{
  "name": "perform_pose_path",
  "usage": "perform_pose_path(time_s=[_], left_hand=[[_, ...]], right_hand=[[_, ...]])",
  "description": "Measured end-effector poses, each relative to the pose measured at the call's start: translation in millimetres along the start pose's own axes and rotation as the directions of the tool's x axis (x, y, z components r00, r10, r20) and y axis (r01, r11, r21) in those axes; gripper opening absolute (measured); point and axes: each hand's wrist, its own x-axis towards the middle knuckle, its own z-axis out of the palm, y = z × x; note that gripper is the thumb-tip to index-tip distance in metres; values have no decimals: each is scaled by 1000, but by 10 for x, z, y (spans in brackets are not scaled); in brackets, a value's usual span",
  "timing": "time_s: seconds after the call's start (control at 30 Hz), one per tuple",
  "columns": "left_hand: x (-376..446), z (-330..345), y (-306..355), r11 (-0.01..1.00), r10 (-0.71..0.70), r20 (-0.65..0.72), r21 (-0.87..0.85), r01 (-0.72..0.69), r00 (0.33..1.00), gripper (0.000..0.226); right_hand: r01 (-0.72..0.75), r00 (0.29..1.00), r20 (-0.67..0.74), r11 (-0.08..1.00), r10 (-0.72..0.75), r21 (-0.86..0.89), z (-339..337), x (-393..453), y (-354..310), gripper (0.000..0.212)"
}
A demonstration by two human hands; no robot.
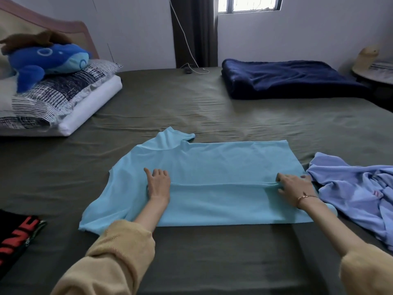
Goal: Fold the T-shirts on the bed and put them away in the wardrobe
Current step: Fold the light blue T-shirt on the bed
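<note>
1. Head view, nearest part: both arms in yellow sleeves reach forward over the bed [212, 252]. At the near left edge lies a black garment with red letters [17, 233]; I cannot tell if it is folded.
2. The light blue T-shirt [212, 162] lies spread flat across the bed, neck to the left. Its near long side is already turned over onto the body, so a first lengthwise fold is in hand.
3. The left hand [158, 184] holds the folded edge at the sleeve end, thumb under the cloth and fingers on top. The right hand [294, 186] pinches the same edge at the hem end. So both grips are narrow, closed on the shirt.
4. Just right of it, the lilac T-shirt [357, 194] lies crumpled, not yet folded.
5. Farther away are pillows [63, 99] with a blue plush toy [46, 58], and a navy blanket [287, 79].
6. My judgement: the task is at an early stage. No wardrobe is visible, and nothing seems put away yet.
</note>
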Motion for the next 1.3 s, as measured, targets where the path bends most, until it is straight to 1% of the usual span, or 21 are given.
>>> perform_pose_path(time_s=[0.07, 0.13, 0.2, 0.23, 0.27, 0.33, 0.37, 0.4, 0.43, 0.47, 0.5, 0.53, 0.57, 0.63, 0.7, 0.8, 0.93, 1.0, 1.1, 1.2, 1.3], left_hand=[[-103, 28, 84, 1000, 4, -75, -18, -6, 997, 45], [-191, 70, 200, 997, 43, -167, -56, -53, 985, 50], [-242, 68, 311, 976, 129, -302, -130, -175, 945, 50], [-271, 68, 362, 942, 210, -360, -173, -286, 909, 49], [-296, 55, 411, 889, 291, -337, -251, -384, 895, 51], [-351, 70, 555, 782, 436, -227, -384, -492, 871, 70], [-395, 67, 609, 740, 470, -179, -455, -496, 864, 73], [-421, 85, 650, 715, 479, -161, -499, -490, 863, 67], [-441, 103, 672, 697, 478, -156, -531, -482, 864, 58], [-448, 145, 689, 688, 470, -156, -551, -471, 869, 54], [-486, 160, 684, 682, 465, -157, -564, -466, 871, 53], [-508, 177, 666, 684, 463, -159, -562, -465, 872, 54], [-528, 183, 643, 675, 476, -160, -563, -476, 865, 54], [-597, 196, 586, 641, 515, -162, -579, -504, 842, 69], [-691, 226, 488, 612, 542, -175, -587, -529, 822, 85], [-810, 312, 271, 604, 575, -158, -581, -546, 803, 83], [-870, 336, 49, 638, 540, -84, -609, -472, 838, 75], [-871, 293, 32, 655, 514, -57, -618, -434, 856, 77], [-856, 275, 34, 696, 459, -28, -611, -379, 888, 90], [-862, 284, 44, 740, 416, 2, -581, -337, 910, 99], [-889, 264, 40, 766, 430, 33, -542, -345, 902, 99]], right_hand=[[-54, 995, -82, 999, 53, -6, 60, -9, 56, 25], [-68, 988, -139, 998, 68, 5, 97, -12, 108, 26], [-91, 975, -195, 994, 102, 64, 109, -3, 135, 25], [-104, 968, -214, 988, 128, 118, 117, -23, 131, 26], [-97, 958, -252, 982, 136, 164, 145, -53, 122, 31], [-21, 926, -365, 979, 95, 202, 241, -118, 63, 46], [27, 918, -393, 979, 56, 204, 255, -173, 11, 50], [86, 920, -392, 972, 7, 219, 270, -225, -53, 50], [138, 944, -326, 957, -49, 254, 257, -297, -129, 48], [164, 969, -225, 942, -98, 294, 256, -353, -212, 53], [165, 986, -92, 928, -142, 333, 262, -432, -272, 70], [171, 984, -8, 924, -179, 342, 293, -491, -317, 86], [164, 981, 44, 933, -187, 321, 323, -543, -343, 97], [132, 983, 85, 944, -165, 303, 376, -639, -328, 106], [114, 980, 125, 949, -157, 294, 372, -734, -253, 99], [122, 965, 194, 957, -176, 265, 313, -844, -44, 96], [65, 958, 265, 984, -108, 166, 263, -943, 171, 82], [31, 964, 259, 991, -64, 128, 269, -934, 194, 82], [20, 976, 215, 997, -35, 70, 312, -896, 186, 86], [-20, 990, 142, 1000, 20, -1, 383, -933, 184, 71], [-70, 992, 105, 997, 69, 11, 432, -1012, 175, 63]])
